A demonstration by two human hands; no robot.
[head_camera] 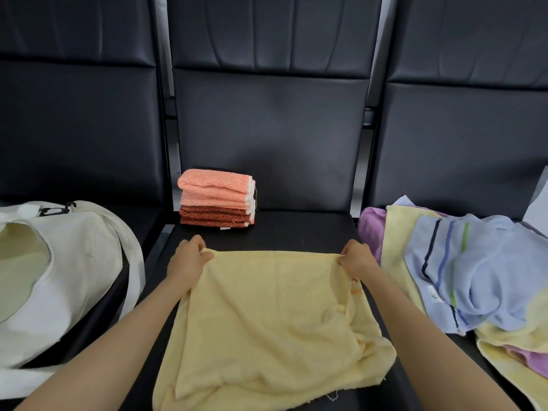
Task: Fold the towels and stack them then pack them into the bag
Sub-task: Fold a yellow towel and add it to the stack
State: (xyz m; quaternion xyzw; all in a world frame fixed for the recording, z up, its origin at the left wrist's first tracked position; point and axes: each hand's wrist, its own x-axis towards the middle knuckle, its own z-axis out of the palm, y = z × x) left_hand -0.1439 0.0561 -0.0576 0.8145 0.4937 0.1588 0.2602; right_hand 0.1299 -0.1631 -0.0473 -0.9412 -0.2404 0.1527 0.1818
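Observation:
A pale yellow towel (pixel 267 315) lies spread on the middle black seat, its near edge rumpled. My left hand (pixel 188 259) pinches its far left corner and my right hand (pixel 357 258) pinches its far right corner, holding the far edge taut. Behind it, against the seat back, stands a neat stack of folded towels (pixel 216 198), light orange on top and rust brown below. A white cloth bag (pixel 74 262) sits open on the left seat, its pale lining showing.
On the right seat lies a loose heap of unfolded towels (pixel 462 271): a light blue one with dark and green stripes on top, yellow and purple ones beneath. Black seat backs (pixel 272 129) rise behind. A bag strap (pixel 135 262) hangs toward the middle seat.

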